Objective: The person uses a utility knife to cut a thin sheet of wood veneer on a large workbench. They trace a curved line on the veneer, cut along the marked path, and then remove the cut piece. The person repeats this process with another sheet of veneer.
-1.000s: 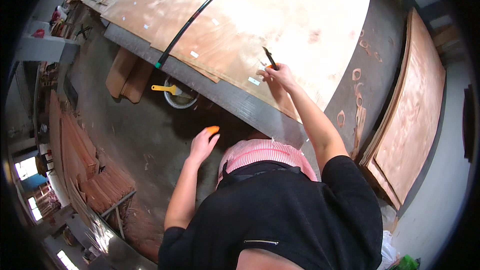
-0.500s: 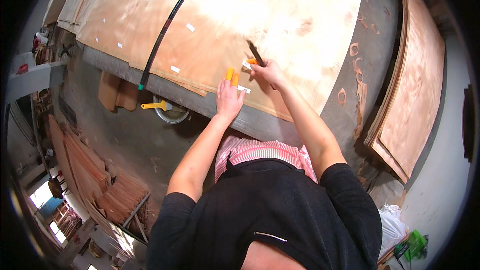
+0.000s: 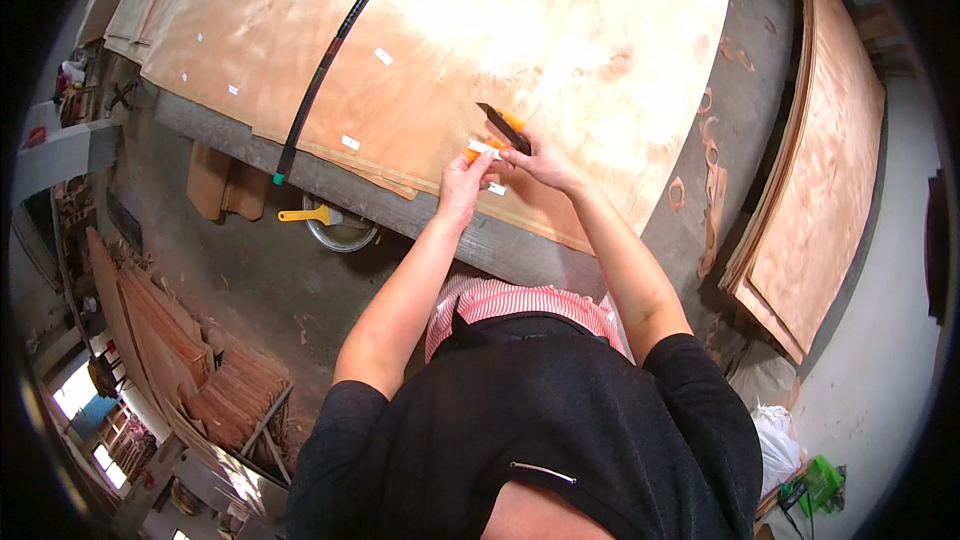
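Observation:
My left hand [image 3: 463, 183], with orange covers on two fingers, is raised off a large thin wood sheet [image 3: 400, 120] and pinches a small white sticker-like piece [image 3: 485, 149]. Right beside it, my right hand [image 3: 545, 160] grips a black-bladed knife [image 3: 505, 127] with its tip pointing up and left. An orange cover also shows on a finger of that hand, and its fingertips meet the white piece. Another white piece [image 3: 497, 189] lies on the sheet just below my hands. More white pieces [image 3: 383, 56] are scattered to the left.
A dark band with a green end [image 3: 335, 47] crosses the stack. Below the table's grey edge [image 3: 400, 217] are a metal bowl [image 3: 345, 233] and a yellow-handled scraper [image 3: 303, 215]. More sheets [image 3: 815, 180] stand at right; veneer stacks [image 3: 235, 390] lie at lower left.
My left hand has lifted off the sheet and closed on the white piece that my right hand held. My right hand has come slightly down to meet it, and the knife tilts more to the left.

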